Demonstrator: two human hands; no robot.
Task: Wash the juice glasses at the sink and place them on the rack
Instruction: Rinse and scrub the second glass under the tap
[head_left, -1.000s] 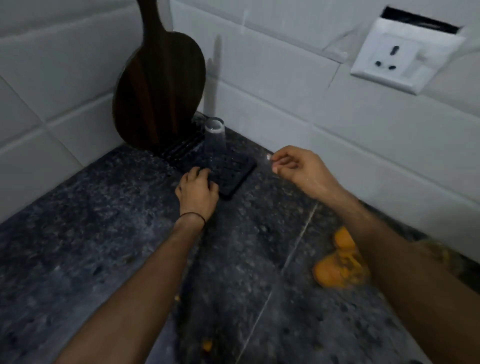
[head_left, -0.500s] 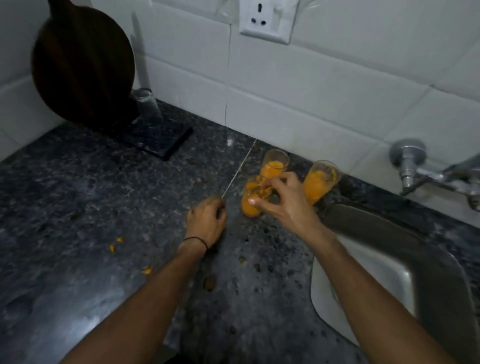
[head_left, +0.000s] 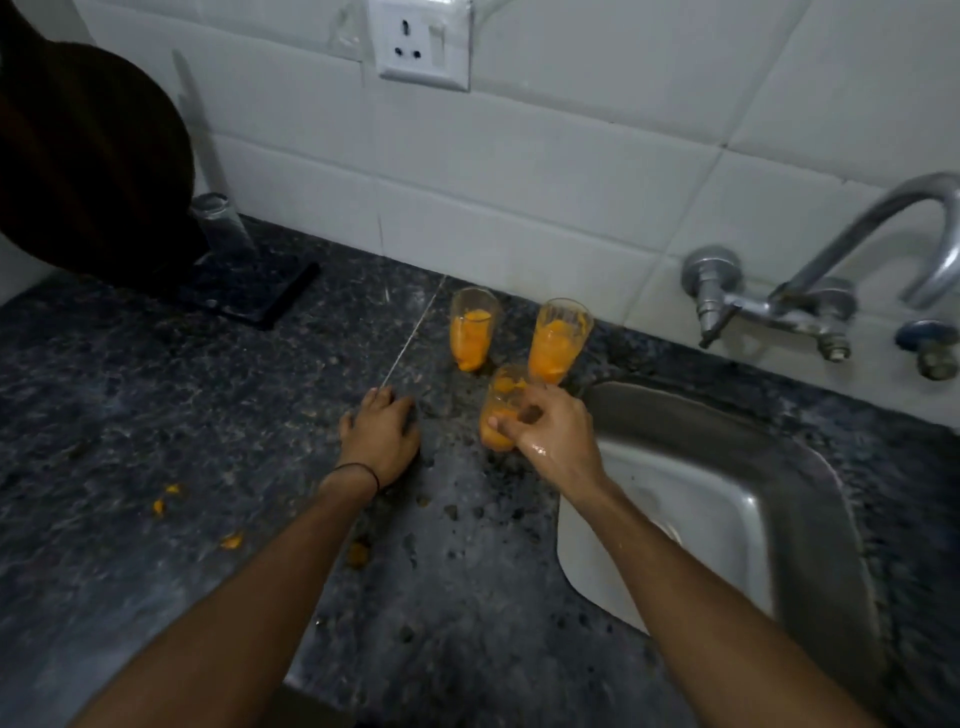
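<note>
Standing at far left on the dark rack (head_left: 270, 291), beside a wooden board (head_left: 88, 171), a clear glass (head_left: 221, 221) is seen mouth down, apparently already washed. Further right, the left hand (head_left: 382, 434) is laid flat and empty on the counter (head_left: 156, 415), fingers spread, gripping nothing. Three soiled glasses are grouped near the sink (head_left: 727, 493): the back left glass (head_left: 471, 330) and the back right glass (head_left: 558, 338) are set upright against the wall, mouths up, their long axes roughly vertical though splayed by the wide lens. The front glass (head_left: 501, 408) is closed on by the right hand (head_left: 553, 431), thumb and fingers wrapped about its lower body; whether it is lifted off the counter cannot be told. Its axis is kept near vertical, mouth up and tipped slightly away from the person.

Each glass is judged light, rigid and breakable, and slippery: the hand looks wet and orange pulp is smeared inside. A grip around the middle of the wall, not the thin rim, is judged safest, and the glass is best kept upright until it is over the basin. The tap (head_left: 883, 228) is mounted at far right.
</note>
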